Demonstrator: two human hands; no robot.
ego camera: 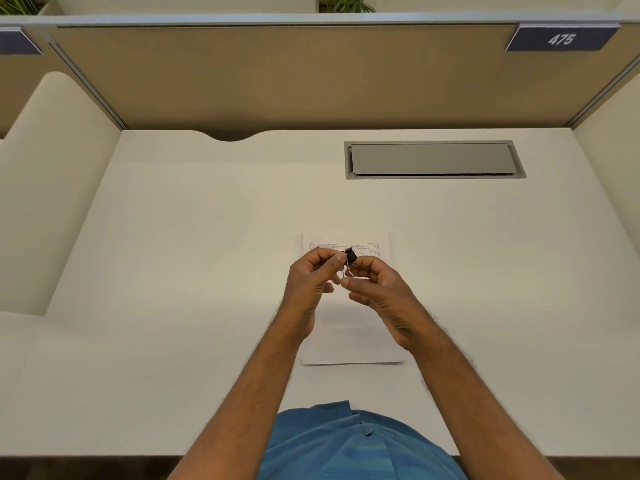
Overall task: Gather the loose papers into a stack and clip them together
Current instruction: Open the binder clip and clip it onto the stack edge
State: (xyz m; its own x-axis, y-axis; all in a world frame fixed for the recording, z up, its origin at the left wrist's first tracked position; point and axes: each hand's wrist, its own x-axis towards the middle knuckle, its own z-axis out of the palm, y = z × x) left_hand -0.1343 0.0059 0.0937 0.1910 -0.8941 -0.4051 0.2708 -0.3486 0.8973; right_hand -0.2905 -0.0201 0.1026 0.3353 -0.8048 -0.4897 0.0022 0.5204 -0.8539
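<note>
A neat stack of white papers (349, 344) lies flat on the desk in front of me, with a printed table near its far edge. Both hands hover above its middle. A small black binder clip (350, 255) with silver wire handles is held between them. My left hand (311, 285) pinches it from the left with thumb and forefinger. My right hand (377, 289) holds the wire handles from the right. The clip is off the paper and touches no sheet. My hands hide the centre of the stack.
The white desk (173, 271) spreads wide on both sides. A grey cable flap (433, 160) is set into it at the back right. A tan partition (277, 74) closes the back, with a "475" label (561, 39) at its top right.
</note>
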